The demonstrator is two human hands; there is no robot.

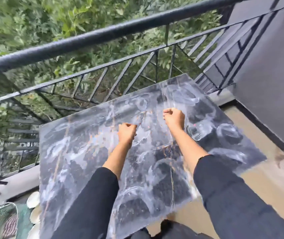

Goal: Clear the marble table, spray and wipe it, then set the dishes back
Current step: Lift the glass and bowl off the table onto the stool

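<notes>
Single head-worn view, wide-angle and tilted.
It looks forward and steeply down from close above the marble table (89, 152), whose top fills the middle of the frame; the railing (103, 34) and greenery (25, 19) beyond slant across the top.

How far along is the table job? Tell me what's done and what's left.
Done: the marble table is cleared and shows smeared streaks. In hand: nothing; the left hand and right hand are fisted over it. Left: white plates beside the table go back.
</notes>
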